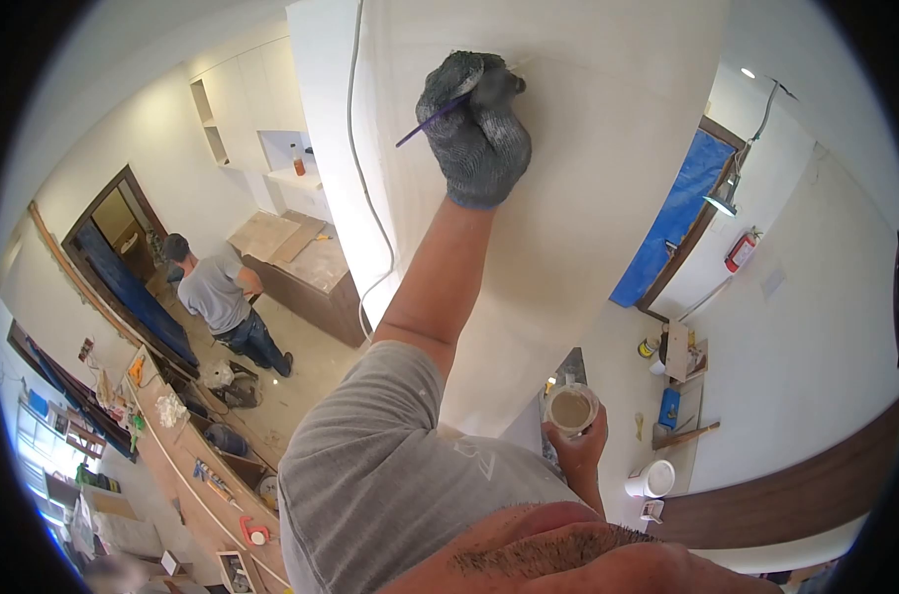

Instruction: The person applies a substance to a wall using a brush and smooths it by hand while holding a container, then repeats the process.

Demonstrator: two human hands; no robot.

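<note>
The grey-gloved left hand (479,144) was curled closed around a thin, purple-handled tool (432,121) at a smooth cream wall (598,148), its finished extent unclear, while the bare right hand (585,455) clasped a round cup (572,387) with beige paste (570,410) left inside.

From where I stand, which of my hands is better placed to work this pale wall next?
Probably your left: the gloved left hand is raised at the pale wall holding a purple-handled tool, while your right hand is lower, occupied with a cup.

head view — close, forward, angled downward
</note>
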